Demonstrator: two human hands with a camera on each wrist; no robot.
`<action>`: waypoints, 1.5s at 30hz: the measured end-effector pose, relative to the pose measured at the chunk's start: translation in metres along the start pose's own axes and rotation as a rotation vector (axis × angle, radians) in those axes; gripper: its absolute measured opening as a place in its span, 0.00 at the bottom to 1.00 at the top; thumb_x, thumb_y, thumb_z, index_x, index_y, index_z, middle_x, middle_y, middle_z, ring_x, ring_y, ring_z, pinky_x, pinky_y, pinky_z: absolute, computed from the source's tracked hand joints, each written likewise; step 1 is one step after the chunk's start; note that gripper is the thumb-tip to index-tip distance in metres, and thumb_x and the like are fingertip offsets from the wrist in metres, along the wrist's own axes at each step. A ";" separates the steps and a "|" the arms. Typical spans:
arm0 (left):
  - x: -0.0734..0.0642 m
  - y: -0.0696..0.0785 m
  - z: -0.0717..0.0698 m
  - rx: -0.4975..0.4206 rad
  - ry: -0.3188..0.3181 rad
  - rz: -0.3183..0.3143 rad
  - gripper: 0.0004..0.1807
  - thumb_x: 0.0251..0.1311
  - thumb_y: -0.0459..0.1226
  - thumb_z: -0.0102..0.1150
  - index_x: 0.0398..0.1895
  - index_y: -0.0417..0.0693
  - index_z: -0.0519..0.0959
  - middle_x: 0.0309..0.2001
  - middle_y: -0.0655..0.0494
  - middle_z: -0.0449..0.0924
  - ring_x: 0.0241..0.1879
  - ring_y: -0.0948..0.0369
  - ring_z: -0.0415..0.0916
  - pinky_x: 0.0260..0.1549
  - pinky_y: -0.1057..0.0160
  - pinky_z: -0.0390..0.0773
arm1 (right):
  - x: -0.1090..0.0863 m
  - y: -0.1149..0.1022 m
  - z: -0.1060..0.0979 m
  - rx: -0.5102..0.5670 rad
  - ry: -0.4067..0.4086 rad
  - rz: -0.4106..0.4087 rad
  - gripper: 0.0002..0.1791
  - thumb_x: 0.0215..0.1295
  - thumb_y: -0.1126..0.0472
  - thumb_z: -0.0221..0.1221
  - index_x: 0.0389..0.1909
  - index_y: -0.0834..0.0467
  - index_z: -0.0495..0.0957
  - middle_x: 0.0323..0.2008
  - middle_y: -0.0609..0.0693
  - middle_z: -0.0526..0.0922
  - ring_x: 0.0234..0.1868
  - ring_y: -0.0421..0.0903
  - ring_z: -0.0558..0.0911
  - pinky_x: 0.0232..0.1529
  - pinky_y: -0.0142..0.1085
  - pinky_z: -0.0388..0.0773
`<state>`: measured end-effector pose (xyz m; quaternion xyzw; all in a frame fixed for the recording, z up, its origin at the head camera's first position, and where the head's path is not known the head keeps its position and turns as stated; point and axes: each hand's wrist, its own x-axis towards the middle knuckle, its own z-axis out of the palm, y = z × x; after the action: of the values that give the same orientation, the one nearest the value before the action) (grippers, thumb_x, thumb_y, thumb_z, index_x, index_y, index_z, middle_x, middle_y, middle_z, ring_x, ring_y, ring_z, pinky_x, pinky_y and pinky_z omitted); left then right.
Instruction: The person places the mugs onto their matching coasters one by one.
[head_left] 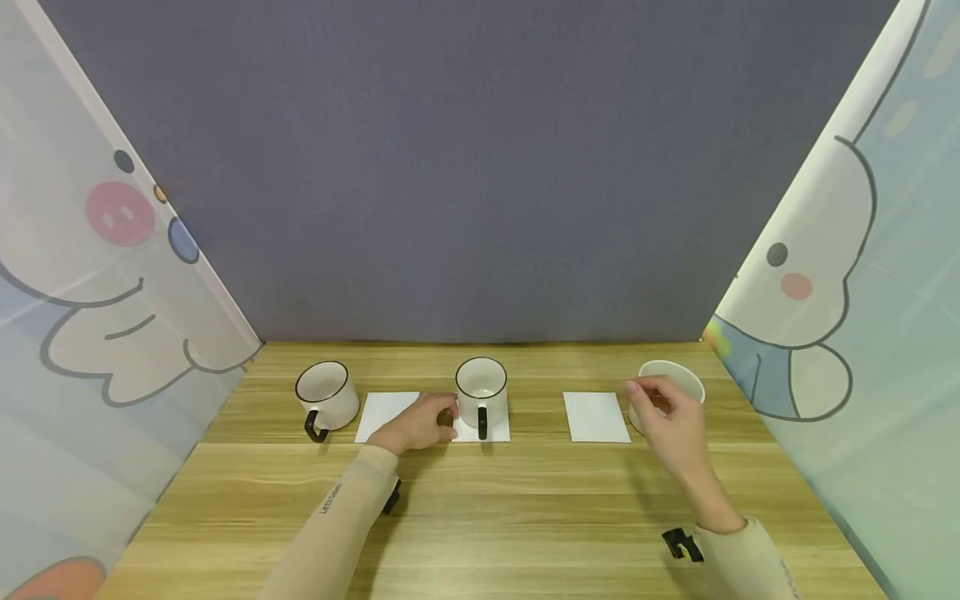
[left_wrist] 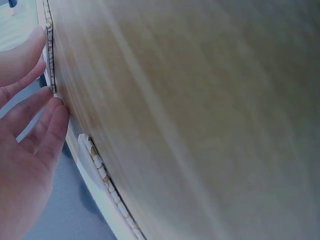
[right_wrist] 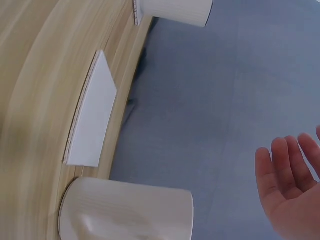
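A white mug (head_left: 468, 408) with a dark rim and black handle stands on the middle white square coaster (head_left: 498, 432). At its left side is my left hand (head_left: 420, 422), fingers gently bent around no object. In the left wrist view the fingertips (left_wrist: 59, 107) are at that coaster's edge; whether they touch the mug is unclear. My right hand (head_left: 672, 425) is raised above a white cup (head_left: 681, 374) at the right, with relaxed fingers and nothing held. The right wrist view shows this hand apart from the cup (right_wrist: 130, 212), which stands directly on the table.
Another white mug (head_left: 333, 404) with a black handle stands on the wood table (head_left: 510, 517) at the left. A left coaster (head_left: 384, 412), partly behind my hand, and a right coaster (head_left: 596, 417) carry nothing visible. A grey panel (head_left: 480, 183) borders the back.
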<state>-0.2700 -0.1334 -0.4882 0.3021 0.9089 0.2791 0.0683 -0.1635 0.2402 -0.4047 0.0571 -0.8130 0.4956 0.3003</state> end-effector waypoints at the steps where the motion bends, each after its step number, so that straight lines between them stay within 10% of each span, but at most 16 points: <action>1: 0.000 0.000 0.000 -0.002 0.001 0.004 0.12 0.58 0.33 0.73 0.39 0.46 0.78 0.47 0.54 0.81 0.54 0.49 0.75 0.66 0.42 0.63 | 0.000 0.001 -0.001 -0.002 0.005 0.001 0.04 0.68 0.69 0.63 0.37 0.67 0.85 0.33 0.44 0.85 0.36 0.31 0.80 0.40 0.20 0.75; 25: 0.001 0.000 -0.002 0.020 -0.003 0.011 0.12 0.58 0.34 0.73 0.39 0.47 0.78 0.43 0.56 0.81 0.54 0.49 0.76 0.69 0.39 0.59 | 0.006 0.015 -0.029 -0.157 0.125 0.102 0.08 0.67 0.63 0.65 0.37 0.66 0.85 0.31 0.27 0.79 0.32 0.26 0.77 0.36 0.17 0.73; 36: 0.000 -0.001 0.000 0.017 -0.002 -0.009 0.12 0.59 0.35 0.73 0.40 0.48 0.78 0.46 0.56 0.81 0.55 0.49 0.76 0.69 0.40 0.60 | 0.003 0.028 -0.041 -0.251 0.089 0.188 0.13 0.68 0.58 0.65 0.40 0.67 0.84 0.35 0.58 0.86 0.31 0.23 0.75 0.33 0.17 0.71; 45: -0.001 0.000 -0.001 0.018 0.003 0.004 0.12 0.59 0.35 0.72 0.41 0.47 0.78 0.46 0.56 0.82 0.55 0.48 0.76 0.69 0.39 0.59 | 0.003 0.038 -0.047 -0.271 0.097 0.251 0.15 0.68 0.56 0.65 0.39 0.67 0.84 0.35 0.61 0.86 0.30 0.23 0.74 0.29 0.19 0.71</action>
<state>-0.2696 -0.1345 -0.4875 0.3042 0.9108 0.2716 0.0636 -0.1606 0.2991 -0.4166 -0.1099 -0.8576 0.4171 0.2800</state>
